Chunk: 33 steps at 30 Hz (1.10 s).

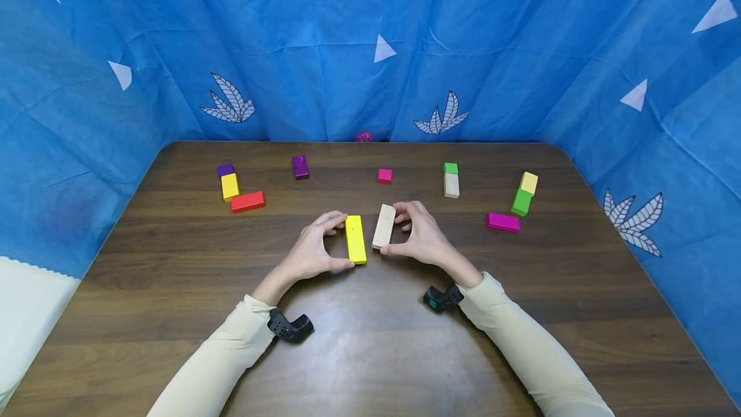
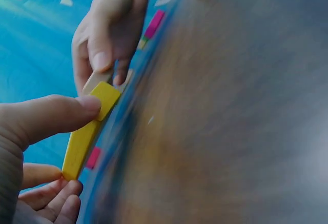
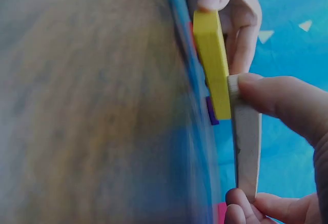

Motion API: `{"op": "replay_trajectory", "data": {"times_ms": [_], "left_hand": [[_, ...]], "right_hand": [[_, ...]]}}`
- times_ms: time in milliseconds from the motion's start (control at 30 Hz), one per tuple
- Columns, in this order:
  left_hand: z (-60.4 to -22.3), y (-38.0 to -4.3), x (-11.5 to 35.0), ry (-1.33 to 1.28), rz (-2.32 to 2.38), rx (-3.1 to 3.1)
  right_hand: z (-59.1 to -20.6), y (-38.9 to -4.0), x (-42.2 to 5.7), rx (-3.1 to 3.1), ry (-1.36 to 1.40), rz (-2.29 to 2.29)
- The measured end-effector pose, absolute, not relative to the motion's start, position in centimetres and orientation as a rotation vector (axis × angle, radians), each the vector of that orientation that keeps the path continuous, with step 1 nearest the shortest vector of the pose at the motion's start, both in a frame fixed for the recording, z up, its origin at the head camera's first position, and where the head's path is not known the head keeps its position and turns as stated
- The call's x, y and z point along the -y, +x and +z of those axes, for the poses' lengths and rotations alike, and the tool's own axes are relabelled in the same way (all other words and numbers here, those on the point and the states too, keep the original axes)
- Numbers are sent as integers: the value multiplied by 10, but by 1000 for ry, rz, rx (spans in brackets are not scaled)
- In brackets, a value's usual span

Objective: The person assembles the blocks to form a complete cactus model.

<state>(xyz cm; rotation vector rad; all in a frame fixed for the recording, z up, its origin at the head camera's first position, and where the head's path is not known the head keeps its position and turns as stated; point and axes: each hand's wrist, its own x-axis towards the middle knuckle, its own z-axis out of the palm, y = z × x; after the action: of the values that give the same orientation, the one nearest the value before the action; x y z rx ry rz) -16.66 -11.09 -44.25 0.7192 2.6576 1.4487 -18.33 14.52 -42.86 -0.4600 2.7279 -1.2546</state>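
A long yellow block (image 1: 356,240) is pinched end to end by my left hand (image 1: 312,246), thumb at the near end and fingers at the far end. To its right, my right hand (image 1: 421,235) grips a pale wooden block (image 1: 384,226) the same way. A narrow gap separates the two blocks in the head view, and the pale one leans slightly to the right at its far end. In the left wrist view the thumb presses the end of the yellow block (image 2: 82,144). The right wrist view shows the pale block (image 3: 247,142) between thumb and fingertips.
On the brown table (image 1: 173,262), a red block (image 1: 247,202) touches a yellow-orange one (image 1: 229,186) at left. Toward the back lie a purple block (image 1: 300,167) and a pink block (image 1: 384,176). Right of them are a white block (image 1: 451,186), a green block (image 1: 521,202) and a magenta block (image 1: 503,222).
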Motion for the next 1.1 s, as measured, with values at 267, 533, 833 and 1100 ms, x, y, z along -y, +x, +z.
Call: {"op": "replay_trajectory", "data": {"times_ms": [267,533,833,1100], "left_hand": [[-444,-132,110,778,1409,-2688],[-446,-104,103,813,1404,-2694],[-450,-89,92,843,1349,-2650],[-450,-88,88,858,1291,-2670]], "right_hand": [[-427,-176,-144,-2734,-516,-1254],[-428,-178,-143,-2725,-527,-1265],[-433,-185,-145,-2716,-608,-1242],[-441,-189,-147,-2719,-694,-1193]]}}
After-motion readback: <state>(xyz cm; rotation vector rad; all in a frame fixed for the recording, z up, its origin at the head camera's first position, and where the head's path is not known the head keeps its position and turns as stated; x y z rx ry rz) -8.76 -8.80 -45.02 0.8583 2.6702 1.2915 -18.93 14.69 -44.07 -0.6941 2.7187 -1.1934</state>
